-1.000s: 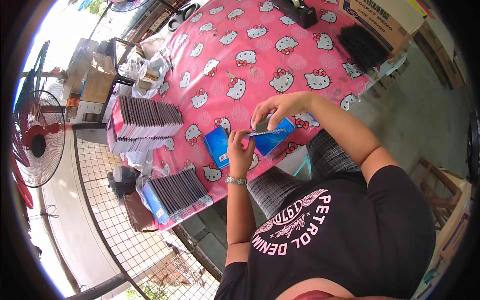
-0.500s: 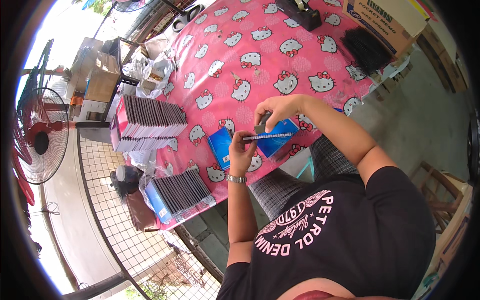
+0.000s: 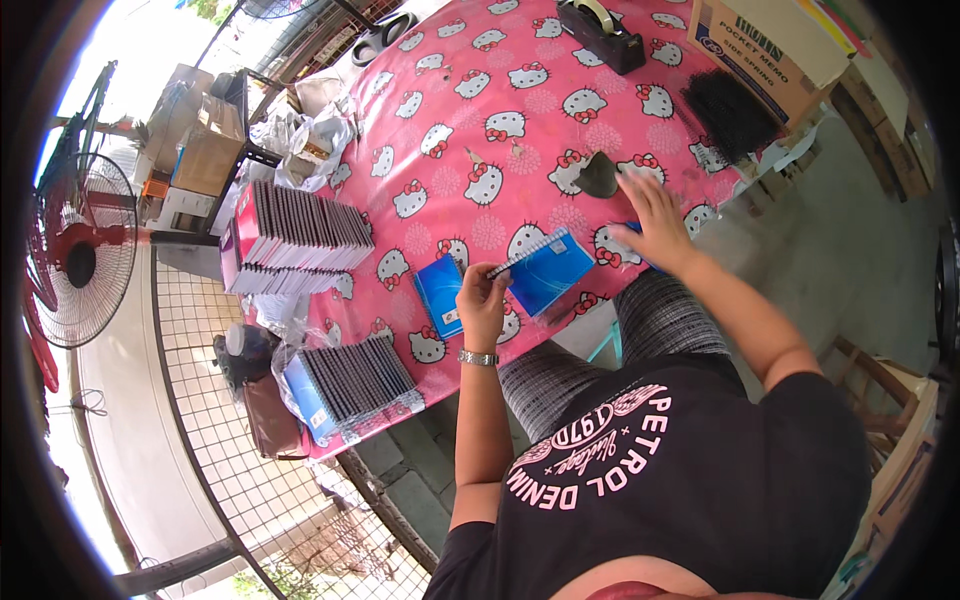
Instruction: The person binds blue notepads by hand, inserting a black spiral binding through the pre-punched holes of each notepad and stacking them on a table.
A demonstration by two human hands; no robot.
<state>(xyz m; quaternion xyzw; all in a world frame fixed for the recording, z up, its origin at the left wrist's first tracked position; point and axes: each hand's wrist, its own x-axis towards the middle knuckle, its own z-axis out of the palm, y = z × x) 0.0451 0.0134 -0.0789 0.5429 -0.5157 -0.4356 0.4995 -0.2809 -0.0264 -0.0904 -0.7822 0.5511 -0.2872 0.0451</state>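
My left hand [image 3: 484, 300], with a metal watch on the wrist, is closed in a pinch on the near-left corner of a blue spiral notebook [image 3: 553, 275], whose wire binding runs along its upper left edge. Another blue notebook [image 3: 438, 296] lies flat just left of that hand. Over the table to the right, my right hand [image 3: 655, 222] has its fingers stretched apart. A dark, flat, rounded tool [image 3: 598, 176] rests beside its fingertips. Under the thumb shows a small blue thing [image 3: 630, 228]; its kind is unclear.
Stacks of pink-edged notebooks [image 3: 300, 235] and dark-spined blue notebooks [image 3: 355, 385] stand at left. A tape dispenser [image 3: 605, 38], black wire spirals [image 3: 728, 115] and a carton [image 3: 760, 60] lie at the far right. A fan [image 3: 85, 265] stands beyond the left edge.
My right hand has let go of the dark tool, which now lies on the table, and moved right. The notebook in my left hand has tipped from edge-on to show its blue cover.
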